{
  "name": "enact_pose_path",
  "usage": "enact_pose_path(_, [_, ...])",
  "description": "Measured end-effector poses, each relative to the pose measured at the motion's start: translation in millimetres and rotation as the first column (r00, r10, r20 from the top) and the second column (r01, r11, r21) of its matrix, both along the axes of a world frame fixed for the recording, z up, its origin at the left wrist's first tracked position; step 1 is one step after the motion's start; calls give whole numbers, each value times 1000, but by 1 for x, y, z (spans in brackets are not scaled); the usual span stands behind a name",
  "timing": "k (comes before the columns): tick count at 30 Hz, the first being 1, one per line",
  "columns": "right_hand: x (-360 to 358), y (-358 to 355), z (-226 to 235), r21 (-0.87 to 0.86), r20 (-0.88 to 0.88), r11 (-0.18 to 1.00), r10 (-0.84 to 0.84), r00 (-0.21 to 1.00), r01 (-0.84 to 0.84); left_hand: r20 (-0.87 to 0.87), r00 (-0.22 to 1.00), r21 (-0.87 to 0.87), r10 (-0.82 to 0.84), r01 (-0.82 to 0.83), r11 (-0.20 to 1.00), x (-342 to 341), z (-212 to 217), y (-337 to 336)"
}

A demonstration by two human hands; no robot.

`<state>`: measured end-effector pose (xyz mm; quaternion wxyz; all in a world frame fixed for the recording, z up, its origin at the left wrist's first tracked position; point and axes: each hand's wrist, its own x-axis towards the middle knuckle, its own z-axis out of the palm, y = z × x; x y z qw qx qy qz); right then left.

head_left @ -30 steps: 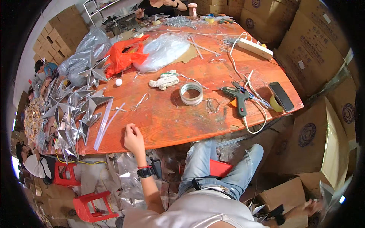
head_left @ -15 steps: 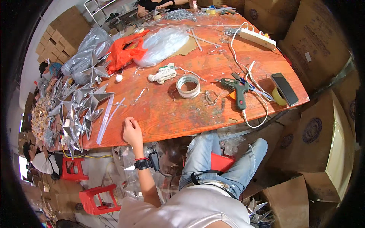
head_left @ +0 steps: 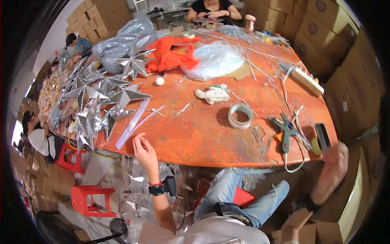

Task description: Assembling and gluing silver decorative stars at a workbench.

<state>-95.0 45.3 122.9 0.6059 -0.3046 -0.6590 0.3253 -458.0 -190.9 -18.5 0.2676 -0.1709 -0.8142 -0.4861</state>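
My left hand (head_left: pixel 144 149) rests on the near edge of the orange table (head_left: pixel 203 138), fingers loosely curled, holding nothing, right beside some clear plastic strips (head_left: pixel 134 124). A black watch sits on that wrist. My right hand (head_left: pixel 335 160) is raised and blurred at the table's right corner, close to a black phone (head_left: pixel 323 137) and a yellow tape roll (head_left: pixel 316 146); nothing shows in it. A grey-green glue gun (head_left: pixel 285 130) with its cable and a roll of clear tape (head_left: pixel 240 116) lie between my hands.
Shiny silver foil stars (head_left: pixel 101 101) pile up along the table's left. An orange plastic bag (head_left: pixel 170 55), clear bags, a white power strip (head_left: pixel 307 80) and wires lie further back. Cardboard boxes (head_left: pixel 353 61) surround the right. Red stools (head_left: pixel 91 199) stand below left. A person sits opposite; others at the left.
My right hand has come up from below the table into view at the right corner. My left hand stays on the table edge. My head has moved closer to the table.
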Motion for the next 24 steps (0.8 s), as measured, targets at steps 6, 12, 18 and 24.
enact_pose_path(6, [-285, -15, 51, -78, 295, 481, 848, 440, -874, -93, 988, -404, 123, -151, 902, -43, -13, -14])
enact_pose_path(12, [-549, -7, -20, 40, 562, 447, 729, 390, -894, -7, 999, -197, 41, -41, 980, -46, -13, 3])
enact_pose_path(18, [-662, -34, -115, 69, 541, 647, 615, 573, -759, -56, 990, -185, 133, -141, 972, -39, -24, -22])
enact_pose_path(24, [-724, 22, -168, 265, 649, 734, 344, 678, -625, 26, 998, -266, 59, -50, 963, -35, -18, -12])
